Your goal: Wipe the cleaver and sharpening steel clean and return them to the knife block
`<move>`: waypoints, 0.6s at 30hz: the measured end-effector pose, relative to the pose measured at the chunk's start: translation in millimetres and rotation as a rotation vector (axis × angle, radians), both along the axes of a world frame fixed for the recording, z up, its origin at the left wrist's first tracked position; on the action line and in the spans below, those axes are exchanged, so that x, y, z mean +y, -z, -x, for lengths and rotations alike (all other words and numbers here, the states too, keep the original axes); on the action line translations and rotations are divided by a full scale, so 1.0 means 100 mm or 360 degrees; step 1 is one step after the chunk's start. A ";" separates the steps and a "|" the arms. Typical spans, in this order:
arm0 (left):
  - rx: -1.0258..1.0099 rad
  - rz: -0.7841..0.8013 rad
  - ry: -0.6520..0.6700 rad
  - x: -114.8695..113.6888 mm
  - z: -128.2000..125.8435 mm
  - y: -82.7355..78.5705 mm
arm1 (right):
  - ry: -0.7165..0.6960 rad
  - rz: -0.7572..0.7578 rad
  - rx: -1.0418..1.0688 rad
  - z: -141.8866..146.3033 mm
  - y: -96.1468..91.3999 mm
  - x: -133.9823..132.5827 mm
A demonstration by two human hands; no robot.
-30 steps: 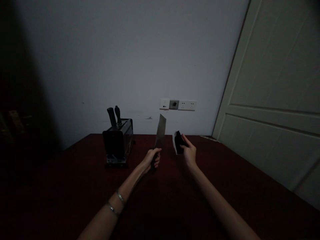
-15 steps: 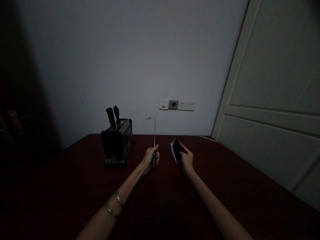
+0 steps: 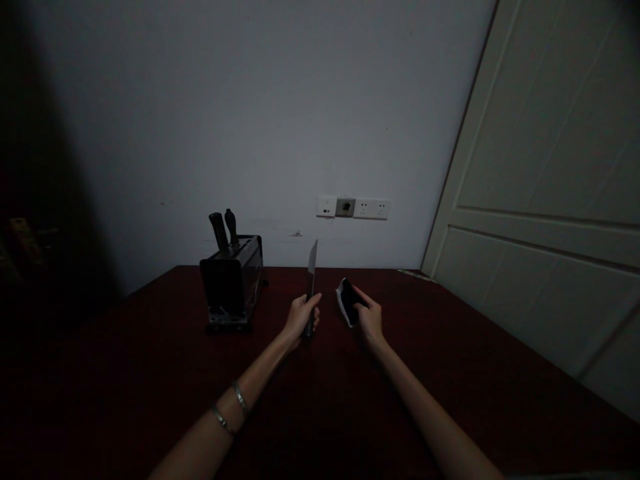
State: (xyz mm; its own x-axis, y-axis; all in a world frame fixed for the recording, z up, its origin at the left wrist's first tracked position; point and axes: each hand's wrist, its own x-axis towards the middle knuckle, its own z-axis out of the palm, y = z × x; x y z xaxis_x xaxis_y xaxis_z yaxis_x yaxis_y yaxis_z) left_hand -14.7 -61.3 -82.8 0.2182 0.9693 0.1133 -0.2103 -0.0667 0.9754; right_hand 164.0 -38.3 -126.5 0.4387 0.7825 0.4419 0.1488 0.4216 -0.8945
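My left hand (image 3: 303, 315) is closed around the dark handle of a kitchen knife (image 3: 313, 261), whose blade points up and away from me. To its right, my right hand (image 3: 369, 317) pinches a dark cloth with a pale edge (image 3: 346, 303); thumb on the near face, fingers partly hidden behind it. The cloth is apart from the blade. Left of both hands stands a black knife block (image 3: 223, 290) with shiny sides. Two dark handles (image 3: 219, 231) stick up from its top.
The dark red table (image 3: 320, 400) reaches back to a grey wall (image 3: 280, 120). Sockets and switches (image 3: 371, 209) sit low on that wall. A pale panelled door (image 3: 540, 167) rises on the right. Near the table's back right corner lies a thin flat strip (image 3: 416, 275). The light is dim.
The knife has turned in my left hand, so its blade's flat side shows now instead of a thin edge. My right hand and the cloth have shifted slightly left.
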 end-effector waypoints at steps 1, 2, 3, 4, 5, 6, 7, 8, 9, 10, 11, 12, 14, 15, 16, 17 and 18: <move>0.0023 -0.0018 -0.0009 0.00 0.00 0.00 | -0.0006 0.0010 0.0012 0.00 -0.01 -0.01; 0.0037 -0.0037 -0.0005 0.01 0.00 0.00 | -0.0011 0.0018 0.0024 0.00 -0.01 -0.01; 0.0052 -0.0050 0.0014 0.01 0.01 0.00 | -0.0016 0.0025 0.0035 0.00 -0.02 -0.01; 0.0072 -0.0054 0.0040 0.01 0.01 0.00 | -0.0020 0.0030 0.0047 -0.01 -0.02 -0.01; 0.0099 -0.0046 0.0071 0.02 0.01 0.00 | -0.0023 0.0033 0.0060 -0.01 -0.02 -0.01; 0.0132 -0.0033 0.0106 0.02 0.01 0.00 | -0.0027 0.0035 0.0073 -0.02 -0.02 -0.01; 0.0176 -0.0024 0.0139 0.02 0.02 0.00 | -0.0032 0.0038 0.0088 -0.02 -0.02 0.00; 0.0233 -0.0035 0.0169 0.01 0.02 0.00 | -0.0041 0.0041 0.0105 -0.02 -0.01 0.01; 0.0292 -0.0060 0.0197 0.00 0.02 0.01 | -0.0051 0.0045 0.0122 -0.02 0.00 0.01; 0.0348 -0.0097 0.0223 -0.01 0.01 0.01 | -0.0062 0.0049 0.0139 -0.03 0.00 0.02; 0.0402 -0.0140 0.0245 -0.02 0.01 0.02 | -0.0071 0.0052 0.0154 -0.03 0.01 0.02; 0.0452 -0.0181 0.0264 -0.03 0.00 0.02 | -0.0078 0.0054 0.0167 -0.03 0.01 0.02; 0.0517 -0.0224 0.0289 -0.05 -0.02 0.03 | -0.0081 0.0058 0.0189 -0.03 0.00 0.02; 0.0531 -0.0225 0.0289 -0.05 -0.03 0.03 | -0.0077 0.0060 0.0198 -0.04 0.00 0.01; 0.0538 -0.0221 0.0277 -0.06 -0.05 0.03 | -0.0072 0.0061 0.0206 -0.04 -0.01 0.01; 0.0539 -0.0211 0.0253 -0.07 -0.06 0.03 | -0.0066 0.0062 0.0213 -0.04 -0.02 0.00; 0.0533 -0.0202 0.0218 -0.07 -0.07 0.03 | -0.0061 0.0062 0.0219 -0.05 -0.03 0.00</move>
State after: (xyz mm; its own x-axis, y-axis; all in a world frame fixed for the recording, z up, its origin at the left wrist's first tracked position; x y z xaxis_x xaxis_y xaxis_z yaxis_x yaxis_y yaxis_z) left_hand -8.0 -68.4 -85.6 0.3899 0.9115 0.1308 0.1030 -0.1844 0.9774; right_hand 168.7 -38.7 -123.0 0.4625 0.8151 0.3489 0.0084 0.3895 -0.9210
